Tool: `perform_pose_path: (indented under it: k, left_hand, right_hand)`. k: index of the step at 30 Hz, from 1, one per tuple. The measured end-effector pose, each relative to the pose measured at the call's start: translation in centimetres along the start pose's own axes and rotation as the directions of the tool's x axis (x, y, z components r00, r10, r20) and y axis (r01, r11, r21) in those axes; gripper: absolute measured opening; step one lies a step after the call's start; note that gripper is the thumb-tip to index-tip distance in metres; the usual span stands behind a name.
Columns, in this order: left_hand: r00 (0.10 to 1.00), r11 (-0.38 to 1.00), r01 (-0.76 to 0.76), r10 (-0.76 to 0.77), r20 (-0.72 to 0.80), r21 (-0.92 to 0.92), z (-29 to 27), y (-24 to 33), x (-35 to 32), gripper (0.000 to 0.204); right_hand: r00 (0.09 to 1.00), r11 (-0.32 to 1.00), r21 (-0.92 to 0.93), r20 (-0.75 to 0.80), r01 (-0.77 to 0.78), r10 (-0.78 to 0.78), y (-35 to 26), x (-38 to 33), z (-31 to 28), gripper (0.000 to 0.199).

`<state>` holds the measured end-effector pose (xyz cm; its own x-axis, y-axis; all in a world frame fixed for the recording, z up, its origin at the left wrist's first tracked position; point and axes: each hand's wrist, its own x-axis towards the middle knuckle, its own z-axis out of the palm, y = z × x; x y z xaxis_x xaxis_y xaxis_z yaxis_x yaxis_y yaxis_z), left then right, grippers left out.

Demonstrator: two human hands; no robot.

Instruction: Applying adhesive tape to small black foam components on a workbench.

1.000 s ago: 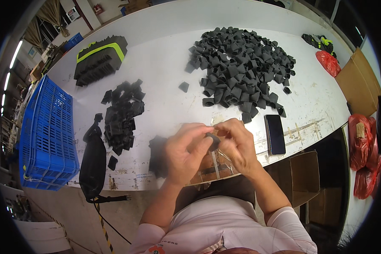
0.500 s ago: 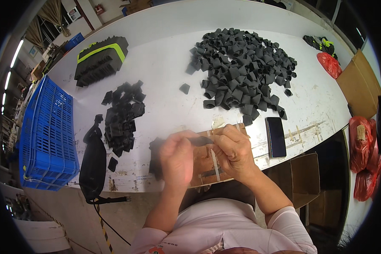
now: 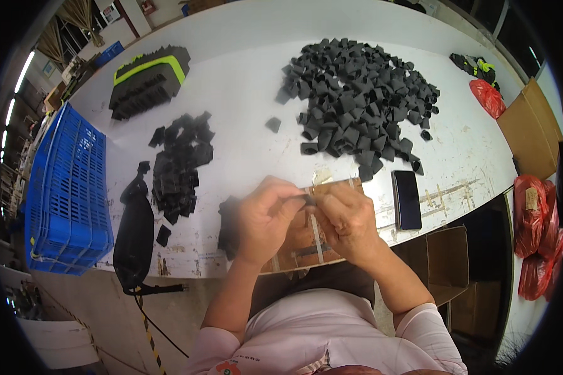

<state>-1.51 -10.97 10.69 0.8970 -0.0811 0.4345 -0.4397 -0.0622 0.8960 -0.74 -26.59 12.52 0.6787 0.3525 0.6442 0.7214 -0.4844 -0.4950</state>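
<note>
Close together over a brown board at the table's front edge, both hands pinch a small black fabric piece. My left hand has its fingertips closed on the piece's left side. My right hand grips its right end, with the fingers curled; most of the piece is hidden by them. Beside my left wrist lies a stack of black fabric pieces, partly covered by the hand. Farther left is a loose heap of flat black pieces.
A big pile of dark grey folded fabric loops covers the far middle. A phone lies right of my hand. At left are a black pouch, a blue crate and a black-and-lime stack. Red bags and cardboard stand right.
My left hand has turned and its fingers have closed nearer to my right hand. Less of the black piece shows between them now. The view has shifted slightly.
</note>
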Motion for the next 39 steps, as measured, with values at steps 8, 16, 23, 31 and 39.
perform_pose_path:
  k: [8,16,23,31,39]
  left_hand:
    - [0.894,0.936,0.353,-0.336,-0.296,0.006,-0.4,-3.3,-2.2,0.013]
    - [0.922,0.473,0.385,-0.227,-0.313,0.792,-0.8,-9.4,-6.8,0.023]
    - [0.964,0.575,0.259,-0.104,-0.244,0.776,-1.2,-9.6,-7.7,0.008]
    - [0.759,0.748,0.534,-0.629,-0.166,-0.393,1.6,-4.6,-9.7,0.007]
    - [0.775,0.614,0.504,-0.632,0.004,-0.608,2.7,-2.8,-10.1,0.009]
  right_hand:
    - [0.901,0.673,0.606,0.205,-0.424,0.383,2.7,3.9,-2.2,0.024]
    - [0.653,0.42,0.544,0.355,-0.726,0.668,3.3,-4.6,0.4,0.033]
    - [0.763,0.772,0.152,0.356,-0.617,0.54,0.7,-8.8,5.0,0.025]
    - [0.61,0.137,0.758,0.387,-0.637,0.692,0.9,-9.3,6.9,0.021]
    - [0.513,-0.214,0.778,0.567,-0.591,0.644,1.1,-9.0,5.3,0.014]
